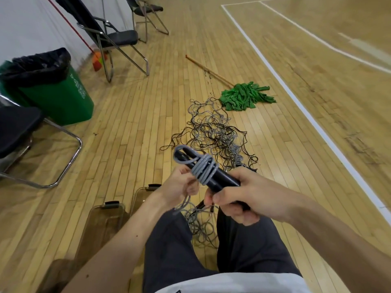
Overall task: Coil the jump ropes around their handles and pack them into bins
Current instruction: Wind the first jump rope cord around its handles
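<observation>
My right hand point(243, 194) grips the near end of two black jump rope handles point(220, 178) held together and pointing up and left. Several turns of grey rope point(204, 168) are wound round their middle, and one loop stands off the far end. My left hand point(179, 182) pinches the grey rope just below the handles; the loose rest point(200, 225) hangs down to the floor between my knees. A tangled pile of grey and black ropes point(213, 132) lies on the wooden floor ahead. Two clear brown bins point(101, 220) point(140, 195) stand at my left.
A green mop point(245, 96) with a wooden stick lies beyond the pile. A green trash bin point(55, 89) with a black bag stands at the left. Folding chairs point(114, 39) line the wall, and one chair point(19, 132) is close on my left. White court lines run at the right.
</observation>
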A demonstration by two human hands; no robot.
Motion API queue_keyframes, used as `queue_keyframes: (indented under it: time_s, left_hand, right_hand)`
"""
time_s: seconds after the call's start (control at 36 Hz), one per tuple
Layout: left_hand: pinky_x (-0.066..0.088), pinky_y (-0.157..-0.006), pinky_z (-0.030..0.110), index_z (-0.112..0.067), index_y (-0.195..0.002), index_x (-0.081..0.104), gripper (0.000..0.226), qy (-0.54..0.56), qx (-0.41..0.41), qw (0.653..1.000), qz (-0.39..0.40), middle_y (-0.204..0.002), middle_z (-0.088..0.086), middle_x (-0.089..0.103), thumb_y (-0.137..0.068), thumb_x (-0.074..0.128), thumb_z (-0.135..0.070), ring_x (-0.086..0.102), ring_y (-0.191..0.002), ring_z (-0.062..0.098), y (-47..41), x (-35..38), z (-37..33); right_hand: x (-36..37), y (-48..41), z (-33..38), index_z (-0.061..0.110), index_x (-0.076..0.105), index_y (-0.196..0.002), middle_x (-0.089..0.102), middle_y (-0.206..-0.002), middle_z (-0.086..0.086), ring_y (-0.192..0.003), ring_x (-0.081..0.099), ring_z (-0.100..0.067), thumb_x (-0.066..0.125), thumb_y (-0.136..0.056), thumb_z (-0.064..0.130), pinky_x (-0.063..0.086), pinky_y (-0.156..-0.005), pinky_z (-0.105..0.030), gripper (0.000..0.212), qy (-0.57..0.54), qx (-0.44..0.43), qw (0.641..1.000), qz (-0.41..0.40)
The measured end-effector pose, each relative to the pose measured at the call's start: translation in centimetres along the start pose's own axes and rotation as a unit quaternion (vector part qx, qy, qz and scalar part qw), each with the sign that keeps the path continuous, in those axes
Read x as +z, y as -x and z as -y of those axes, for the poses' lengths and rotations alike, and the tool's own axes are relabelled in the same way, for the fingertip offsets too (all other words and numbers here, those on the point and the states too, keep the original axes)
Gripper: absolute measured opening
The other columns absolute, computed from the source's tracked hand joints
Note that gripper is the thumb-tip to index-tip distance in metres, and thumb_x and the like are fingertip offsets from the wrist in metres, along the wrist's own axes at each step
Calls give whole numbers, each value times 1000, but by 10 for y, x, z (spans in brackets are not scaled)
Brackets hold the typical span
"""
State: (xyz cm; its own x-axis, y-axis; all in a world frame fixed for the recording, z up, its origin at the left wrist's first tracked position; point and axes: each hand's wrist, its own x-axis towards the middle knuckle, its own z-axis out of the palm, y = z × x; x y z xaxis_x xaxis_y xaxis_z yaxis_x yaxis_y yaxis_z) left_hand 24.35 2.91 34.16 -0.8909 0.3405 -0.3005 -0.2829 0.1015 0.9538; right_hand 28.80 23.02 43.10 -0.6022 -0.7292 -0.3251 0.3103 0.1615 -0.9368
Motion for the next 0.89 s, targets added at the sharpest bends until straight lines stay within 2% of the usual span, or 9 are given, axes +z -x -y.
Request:
queue_keyframes:
  time_s: [0.03, 0.08, 0.17, 0.31, 0.5, 0.56, 0.64, 0.75, 0.89]
  left_hand:
    - [28, -44, 16, -3, -77, 63, 33, 41, 7, 999, -8, -52, -3, 40, -100, 40, 4, 36, -38, 3, 0, 4, 0]
    - [22, -44, 23, -21, -67, 72, 40, 75, 25, 997, -16, -48, -3, 41, -100, 51, -13, 31, -40, 7, 1, 3, 7]
    - [17, -46, 27, -24, -56, 62, 48, 44, 68, 997, 17, -48, -4, 36, -102, 51, -29, 25, -43, 9, 5, 5, 7]
    - [27, -42, 18, -16, -58, 59, 50, -34, 56, 997, -37, -48, 2, 36, -92, 48, -51, 28, -42, 12, 15, 9, -5]
    - [26, -47, 22, -14, -71, 67, 38, -97, 82, 992, -4, -49, -4, 37, -95, 54, -41, 29, -44, 10, 25, 10, -3]
    - [28, -50, 17, -23, -71, 69, 26, -151, 94, 984, -3, -50, -13, 41, -96, 63, -30, 33, -46, 3, 27, 11, -2]
    - [31, -56, 14, -35, -65, 67, 30, -231, 95, 968, -24, -53, -17, 45, -95, 67, -31, 38, -52, 0, 29, 12, 0]
    - [47, -67, 34, -32, -89, 70, 25, -345, 85, 934, -35, -72, -3, 66, -97, 55, -51, 60, -69, 15, 32, 12, 3]
    - [32, -53, 25, -37, -72, 51, 34, -470, 83, 877, -46, -55, -10, 43, -103, 43, -47, 41, -49, 7, 38, 11, -3]
  right_hand:
    - [-1, 0, 0, -3, 61, -93, 38, -57, -3, -43, 30, -16, 60, -86, 10, 24, -39, -22, 15, -19, -15, 1000, 2]
    - [-4, -1, -1, 8, 67, -93, 37, -59, -4, -43, 30, -15, 55, -84, 4, 25, -41, -23, 15, -61, -32, 998, 6]
    - [-11, -3, -5, 8, 69, -98, 41, -63, -3, -47, 34, -14, 56, -88, 4, 29, -43, -23, 17, -107, -35, 994, 7]
    - [-29, -9, -10, 1, 63, -109, 44, -66, -2, -49, 40, -11, 59, -95, 8, 35, -46, -21, 16, -137, -14, 989, -59]
    - [-49, -17, -30, 0, 56, -108, 46, -65, -1, -51, 38, -11, 59, -100, 13, 32, -45, -20, 15, -99, 28, 982, -156]
    - [-51, -19, -37, 2, 54, -104, 47, -65, -2, -50, 38, -11, 61, -100, 14, 32, -45, -20, 14, -57, 36, 982, -177]
    - [-52, -22, -47, 2, 53, -99, 48, -66, -5, -50, 41, -13, 63, -98, 14, 33, -44, -21, 15, -3, 43, 977, -209]
    - [-54, -26, -54, 1, 54, -91, 51, -64, -6, -49, 42, -13, 61, -100, 13, 35, -44, -22, 16, 33, 48, 965, -255]
    - [-70, -28, -63, 0, 58, -89, 58, -58, 0, -47, 45, -14, 63, -98, 11, 38, -44, -24, 15, 76, 55, 945, -314]
